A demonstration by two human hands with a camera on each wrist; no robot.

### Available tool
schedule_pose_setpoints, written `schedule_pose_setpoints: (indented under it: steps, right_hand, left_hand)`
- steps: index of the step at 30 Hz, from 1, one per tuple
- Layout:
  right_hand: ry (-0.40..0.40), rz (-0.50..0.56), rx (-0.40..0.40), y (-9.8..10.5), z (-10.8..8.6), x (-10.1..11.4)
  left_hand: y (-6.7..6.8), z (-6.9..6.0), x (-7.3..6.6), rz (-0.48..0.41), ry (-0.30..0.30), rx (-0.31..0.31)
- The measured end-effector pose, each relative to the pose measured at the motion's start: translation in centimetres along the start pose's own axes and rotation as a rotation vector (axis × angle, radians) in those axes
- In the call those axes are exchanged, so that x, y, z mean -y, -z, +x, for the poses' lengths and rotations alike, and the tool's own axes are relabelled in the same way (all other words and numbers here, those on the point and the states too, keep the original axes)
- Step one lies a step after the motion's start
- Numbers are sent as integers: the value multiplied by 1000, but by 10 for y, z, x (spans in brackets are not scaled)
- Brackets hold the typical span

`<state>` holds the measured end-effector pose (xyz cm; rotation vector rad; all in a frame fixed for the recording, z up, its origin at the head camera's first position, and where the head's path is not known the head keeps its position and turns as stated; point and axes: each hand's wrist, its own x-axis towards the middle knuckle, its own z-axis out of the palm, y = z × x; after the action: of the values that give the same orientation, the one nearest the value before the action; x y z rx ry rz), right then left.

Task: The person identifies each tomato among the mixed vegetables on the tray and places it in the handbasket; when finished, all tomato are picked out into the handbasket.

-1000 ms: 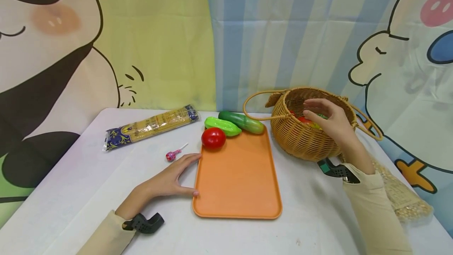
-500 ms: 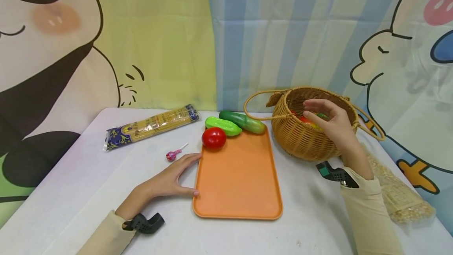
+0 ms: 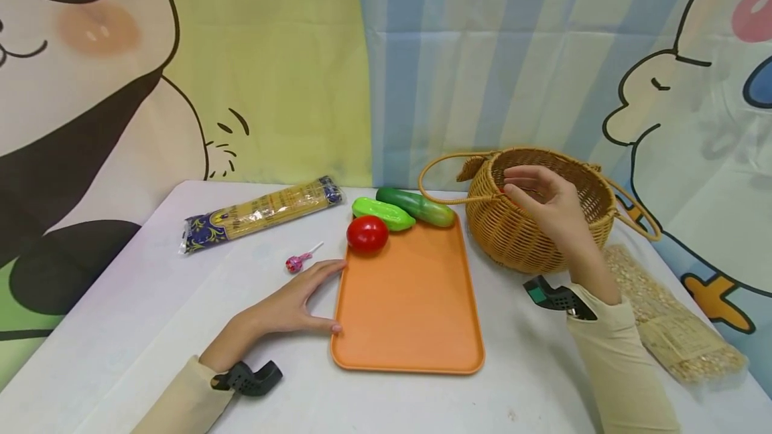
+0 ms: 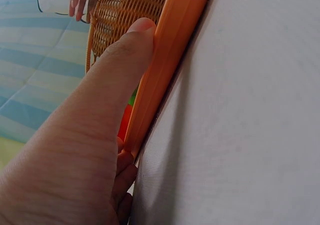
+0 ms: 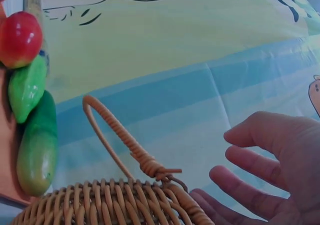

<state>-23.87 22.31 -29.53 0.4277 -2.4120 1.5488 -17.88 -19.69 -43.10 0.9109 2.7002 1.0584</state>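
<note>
My left hand (image 3: 282, 310) rests against the left edge of an orange tray (image 3: 416, 307), its thumb and fingertips touching the rim. In the left wrist view the thumb (image 4: 142, 27) lies along the tray's side. My right hand (image 3: 551, 213) hovers over the opening of a wicker basket (image 3: 512, 240), fingers loosely bent and nothing held. It hides most of the basket's inside; only a bit of red shows there. On the tray's far end lie a red tomato (image 3: 367, 234), a bright green vegetable (image 3: 386, 214), kind unclear, and a green cucumber-like vegetable (image 3: 422, 207).
A pack of spaghetti (image 3: 262, 215) lies at the back left. A pink-wrapped lollipop (image 3: 298, 262) is left of the tray. A clear bag of pale flakes or grains (image 3: 675, 320) lies right of the basket, beside my right forearm. The basket's handle (image 3: 431, 179) hangs out leftward.
My right hand has shifted slightly left over the basket, covering more of what is inside. My left hand stays at the tray's edge. The head view has turned a little.
</note>
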Motion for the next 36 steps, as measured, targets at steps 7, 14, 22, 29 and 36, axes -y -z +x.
schedule_pose_setpoints:
  steps: [7,14,22,29,36]
  right_hand:
    - [43,40,-3,-13,3,5]
    - [64,51,38,-32,3,12]
    - [84,81,105,-59,14,19]
    - [67,187,172,-77,17,23]
    - [45,234,209,-96,26,32]
  left_hand:
    - [0,1,0,3,-10,-5]
    - [0,0,-2,3,15,16]
    - [-2,-2,-1,-16,13,4]
    - [-6,-4,1,-14,3,-2]
    - [0,0,-2,11,-2,-5]
